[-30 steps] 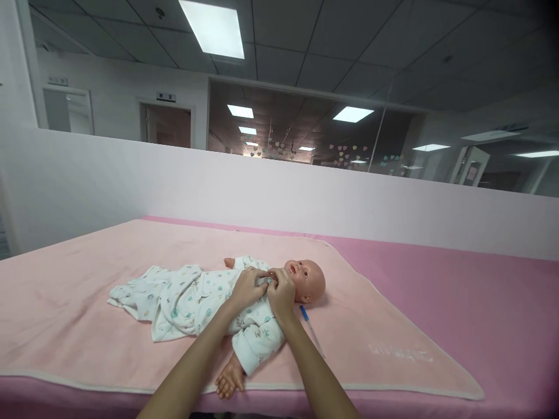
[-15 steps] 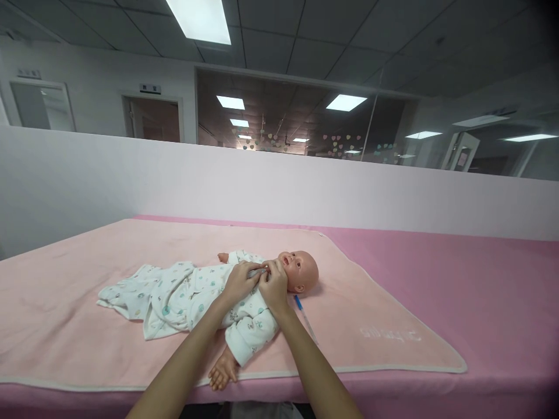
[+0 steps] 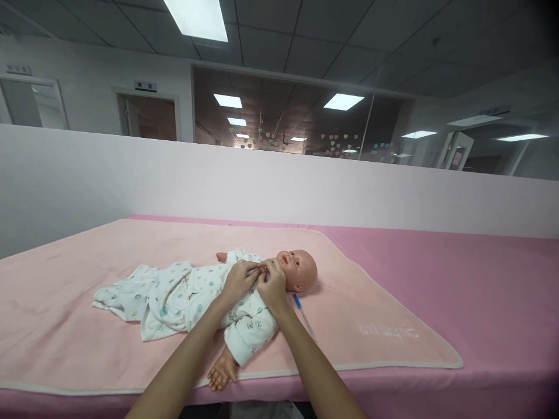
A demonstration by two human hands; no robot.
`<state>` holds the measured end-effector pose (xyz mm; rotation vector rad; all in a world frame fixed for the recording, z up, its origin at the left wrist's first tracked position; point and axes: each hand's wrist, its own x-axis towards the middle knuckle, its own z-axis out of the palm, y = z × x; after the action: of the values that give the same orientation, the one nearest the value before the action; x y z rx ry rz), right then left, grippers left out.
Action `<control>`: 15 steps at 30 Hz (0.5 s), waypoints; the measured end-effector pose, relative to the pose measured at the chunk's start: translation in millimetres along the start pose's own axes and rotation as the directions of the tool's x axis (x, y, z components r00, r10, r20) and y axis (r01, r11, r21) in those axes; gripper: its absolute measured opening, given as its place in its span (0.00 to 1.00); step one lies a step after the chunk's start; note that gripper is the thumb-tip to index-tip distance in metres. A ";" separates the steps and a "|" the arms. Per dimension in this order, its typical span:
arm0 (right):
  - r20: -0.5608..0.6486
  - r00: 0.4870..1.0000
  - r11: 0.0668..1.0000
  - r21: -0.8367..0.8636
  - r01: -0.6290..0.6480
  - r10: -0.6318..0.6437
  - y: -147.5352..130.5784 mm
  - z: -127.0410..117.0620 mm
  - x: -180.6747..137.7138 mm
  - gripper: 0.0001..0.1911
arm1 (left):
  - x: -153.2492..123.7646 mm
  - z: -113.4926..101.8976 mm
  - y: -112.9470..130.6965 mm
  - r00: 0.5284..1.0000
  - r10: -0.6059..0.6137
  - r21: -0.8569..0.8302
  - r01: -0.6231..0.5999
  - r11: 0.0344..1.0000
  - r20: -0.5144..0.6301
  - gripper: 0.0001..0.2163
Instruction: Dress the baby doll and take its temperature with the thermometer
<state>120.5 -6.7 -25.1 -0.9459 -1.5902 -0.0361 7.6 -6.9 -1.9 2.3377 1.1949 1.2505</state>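
Note:
A baby doll (image 3: 301,269) lies on its back, its head to the right, dressed in a white printed baby gown (image 3: 174,297). At the gown's neckline, just below the doll's chin, both of my hands meet. My left hand (image 3: 239,281) has its fingers bent and pinched at the collar. Close against it, my right hand (image 3: 272,286) pinches at the same spot with curled fingers. The cloth or fastening between the fingertips is too small and covered to make out. Beside the doll's head lies a thin stick-like thermometer or pen with a blue end (image 3: 297,301).
The doll lies on a peach blanket (image 3: 349,302) with a pale border, spread over a pink padded surface (image 3: 502,291). A low white wall (image 3: 279,186) runs along the back, with a large window (image 3: 288,116) above it.
The fingertips have shifted slightly at the collar, and the view has moved a little. The doll and the blue-ended stick stay in place.

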 end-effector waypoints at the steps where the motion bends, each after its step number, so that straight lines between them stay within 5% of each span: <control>1: 0.004 1.000 1.000 0.003 0.004 -0.004 -0.9 -0.3 0.0 0.15 | -0.5 0.4 0.8 1.000 0.001 0.012 -0.001 1.000 -0.012 0.12; 6: -0.009 1.000 1.000 0.011 0.020 -0.020 -2.9 -1.8 0.3 0.17 | -3.6 -2.2 2.3 0.989 0.025 0.036 -0.020 0.999 -0.146 0.10; 10: -0.048 0.998 0.999 0.010 0.043 -0.043 -2.4 -2.6 1.1 0.19 | -4.9 -15.7 -5.7 0.970 -0.139 -0.005 0.141 0.990 -0.202 0.12; 15: -0.007 0.999 0.999 -0.008 0.049 -0.049 -1.7 -3.0 0.6 0.20 | -7.3 -39.9 -16.1 0.958 -0.271 -0.173 0.283 0.943 0.090 0.14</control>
<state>122.0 -9.1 -22.9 -0.9117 -1.6074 -0.0792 -34.5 -8.6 9.4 1.9818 1.2742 1.1259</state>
